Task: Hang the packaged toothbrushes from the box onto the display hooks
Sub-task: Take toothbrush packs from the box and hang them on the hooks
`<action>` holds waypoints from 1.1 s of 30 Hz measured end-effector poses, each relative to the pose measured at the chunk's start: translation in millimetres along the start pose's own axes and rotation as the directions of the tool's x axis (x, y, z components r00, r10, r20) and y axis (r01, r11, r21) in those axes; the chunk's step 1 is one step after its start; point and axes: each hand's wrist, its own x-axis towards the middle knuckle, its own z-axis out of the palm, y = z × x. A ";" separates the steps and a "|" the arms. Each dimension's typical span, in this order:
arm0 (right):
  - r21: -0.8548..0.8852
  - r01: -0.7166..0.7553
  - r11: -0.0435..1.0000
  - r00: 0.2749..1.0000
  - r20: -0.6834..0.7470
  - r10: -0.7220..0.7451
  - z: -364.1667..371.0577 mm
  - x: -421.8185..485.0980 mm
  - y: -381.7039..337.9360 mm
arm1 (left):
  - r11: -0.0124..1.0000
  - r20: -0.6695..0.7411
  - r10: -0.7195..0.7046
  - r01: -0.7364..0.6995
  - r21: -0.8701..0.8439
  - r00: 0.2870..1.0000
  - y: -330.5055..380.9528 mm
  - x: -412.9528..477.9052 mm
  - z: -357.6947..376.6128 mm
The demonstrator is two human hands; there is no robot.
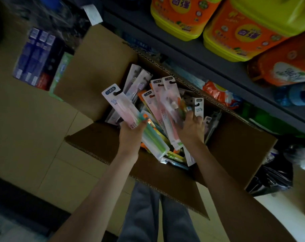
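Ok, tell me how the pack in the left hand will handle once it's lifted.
The pack is probably fairly stiff: its long card juts from the left hand without sagging. It is likely light, since the hand holds it by its lower end alone. Its glossy front could be slippery, so it may slide in the grip.

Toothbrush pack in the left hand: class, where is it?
Head view, left of centre: the left hand grips the toothbrush pack over the left end of the cardboard box, beside the right hand.
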 end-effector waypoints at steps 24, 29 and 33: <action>0.520 0.457 0.722 0.884 -0.353 -0.305 -390.6 -254.4 -64.0 | 0.742 0.479 0.562 -0.667 0.066 0.674 253.0 -336.0 -0.5; 0.465 0.537 0.704 0.765 -0.620 -0.175 -479.8 -312.2 -35.7 | 0.534 0.636 0.659 -0.845 -0.021 0.401 309.2 -421.2 40.1; 0.377 0.550 0.745 0.610 -0.791 -0.050 -540.4 -354.6 3.0 | 0.367 0.730 0.659 -0.925 -0.100 0.183 336.1 -485.6 80.5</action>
